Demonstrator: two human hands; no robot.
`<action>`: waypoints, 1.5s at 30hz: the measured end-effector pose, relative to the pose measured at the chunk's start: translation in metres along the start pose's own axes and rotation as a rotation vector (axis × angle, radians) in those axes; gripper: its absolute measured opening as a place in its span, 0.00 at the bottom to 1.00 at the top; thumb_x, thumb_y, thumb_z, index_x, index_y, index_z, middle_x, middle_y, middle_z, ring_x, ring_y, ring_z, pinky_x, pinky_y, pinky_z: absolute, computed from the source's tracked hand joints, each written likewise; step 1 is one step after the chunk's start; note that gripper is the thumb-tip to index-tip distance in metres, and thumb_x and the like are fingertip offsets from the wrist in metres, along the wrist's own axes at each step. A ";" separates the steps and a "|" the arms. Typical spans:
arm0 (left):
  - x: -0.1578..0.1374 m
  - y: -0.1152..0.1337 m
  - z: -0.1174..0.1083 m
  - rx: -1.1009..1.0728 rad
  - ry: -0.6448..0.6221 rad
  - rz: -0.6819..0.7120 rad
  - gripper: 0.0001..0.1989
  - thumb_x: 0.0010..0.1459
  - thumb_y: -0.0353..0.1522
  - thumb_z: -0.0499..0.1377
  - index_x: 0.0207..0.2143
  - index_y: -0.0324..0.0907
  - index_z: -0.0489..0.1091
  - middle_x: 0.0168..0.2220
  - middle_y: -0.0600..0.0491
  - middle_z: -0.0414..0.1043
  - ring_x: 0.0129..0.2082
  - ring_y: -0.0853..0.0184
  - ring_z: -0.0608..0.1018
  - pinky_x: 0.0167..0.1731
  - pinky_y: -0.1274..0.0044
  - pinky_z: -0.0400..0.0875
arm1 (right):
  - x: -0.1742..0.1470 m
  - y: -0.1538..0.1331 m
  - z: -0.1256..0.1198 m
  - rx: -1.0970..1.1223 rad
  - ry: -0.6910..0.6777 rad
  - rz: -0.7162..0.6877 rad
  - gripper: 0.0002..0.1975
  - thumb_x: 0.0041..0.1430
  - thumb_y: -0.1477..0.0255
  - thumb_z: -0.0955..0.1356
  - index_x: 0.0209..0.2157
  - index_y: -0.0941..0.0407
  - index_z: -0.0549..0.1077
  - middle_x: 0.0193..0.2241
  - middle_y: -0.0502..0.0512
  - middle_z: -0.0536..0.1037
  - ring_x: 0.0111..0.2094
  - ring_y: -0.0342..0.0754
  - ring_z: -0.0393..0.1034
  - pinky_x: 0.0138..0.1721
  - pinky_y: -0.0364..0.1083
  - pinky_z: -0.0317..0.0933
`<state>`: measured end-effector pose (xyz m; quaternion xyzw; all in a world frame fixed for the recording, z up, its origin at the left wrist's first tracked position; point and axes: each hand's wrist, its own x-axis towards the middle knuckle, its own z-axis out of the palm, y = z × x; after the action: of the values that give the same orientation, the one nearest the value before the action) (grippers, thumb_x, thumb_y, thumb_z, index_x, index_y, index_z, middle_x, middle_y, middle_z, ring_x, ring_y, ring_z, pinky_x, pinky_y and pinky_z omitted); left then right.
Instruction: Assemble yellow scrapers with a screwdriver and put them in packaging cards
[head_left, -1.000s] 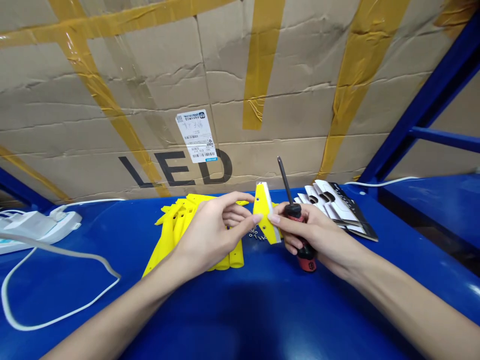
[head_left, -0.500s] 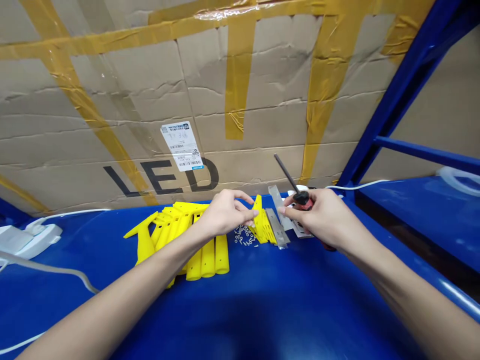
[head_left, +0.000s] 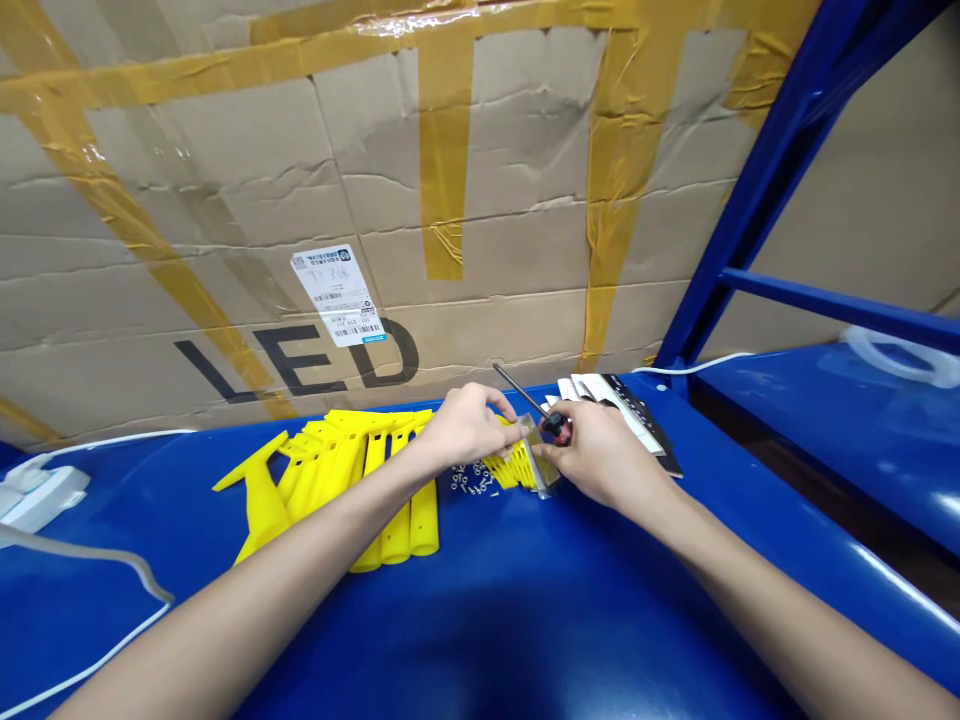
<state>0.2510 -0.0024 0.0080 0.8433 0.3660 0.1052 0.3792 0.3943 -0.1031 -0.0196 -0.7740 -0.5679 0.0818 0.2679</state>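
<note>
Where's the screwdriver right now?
In the head view, just right of centre: the screwdriver is in the right hand, above and right of the small yellow pieces, shaft slanting up-left.

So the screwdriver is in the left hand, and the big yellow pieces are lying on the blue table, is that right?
Wrong hand: the head view shows the screwdriver in the right hand. The big yellow pieces do lie on the blue table.
</note>
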 end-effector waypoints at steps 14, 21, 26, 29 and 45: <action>-0.076 -0.030 -0.043 0.701 0.090 0.287 0.15 0.69 0.36 0.50 0.47 0.41 0.74 0.42 0.43 0.74 0.50 0.55 0.74 0.47 0.65 0.71 | -0.006 -0.015 -0.006 0.158 -0.071 -0.036 0.07 0.54 0.70 0.69 0.37 0.53 0.71 0.22 0.48 0.71 0.23 0.45 0.62 0.25 0.45 0.55; -0.090 -0.034 -0.031 0.906 0.003 0.331 0.18 0.67 0.44 0.54 0.47 0.39 0.72 0.42 0.41 0.74 0.44 0.52 0.73 0.44 0.62 0.72 | -0.006 -0.007 -0.023 0.639 -0.213 -0.028 0.23 0.49 0.74 0.72 0.46 0.50 0.62 0.36 0.51 0.77 0.31 0.46 0.69 0.27 0.43 0.62; -0.097 -0.037 -0.044 0.849 0.030 0.287 0.18 0.68 0.44 0.53 0.45 0.39 0.74 0.43 0.42 0.77 0.49 0.52 0.73 0.50 0.60 0.70 | -0.004 0.000 -0.050 0.522 -0.175 -0.095 0.17 0.52 0.60 0.75 0.42 0.52 0.76 0.31 0.53 0.78 0.25 0.45 0.67 0.22 0.44 0.56; -0.103 -0.041 -0.055 0.818 0.012 0.273 0.16 0.67 0.43 0.55 0.43 0.41 0.75 0.45 0.45 0.78 0.50 0.52 0.73 0.53 0.61 0.68 | -0.005 -0.003 -0.054 0.455 -0.064 -0.096 0.19 0.53 0.56 0.75 0.43 0.52 0.80 0.25 0.52 0.77 0.20 0.43 0.62 0.19 0.44 0.51; -0.104 -0.043 -0.056 0.803 -0.016 0.264 0.26 0.64 0.49 0.57 0.52 0.40 0.75 0.52 0.43 0.77 0.54 0.50 0.73 0.54 0.59 0.68 | -0.010 -0.021 -0.024 0.319 -0.125 -0.236 0.14 0.53 0.56 0.75 0.30 0.53 0.83 0.20 0.51 0.77 0.17 0.40 0.55 0.19 0.45 0.45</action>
<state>0.1286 -0.0238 0.0259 0.9645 0.2640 -0.0045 0.0068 0.3835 -0.1159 0.0092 -0.6431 -0.6501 0.1865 0.3592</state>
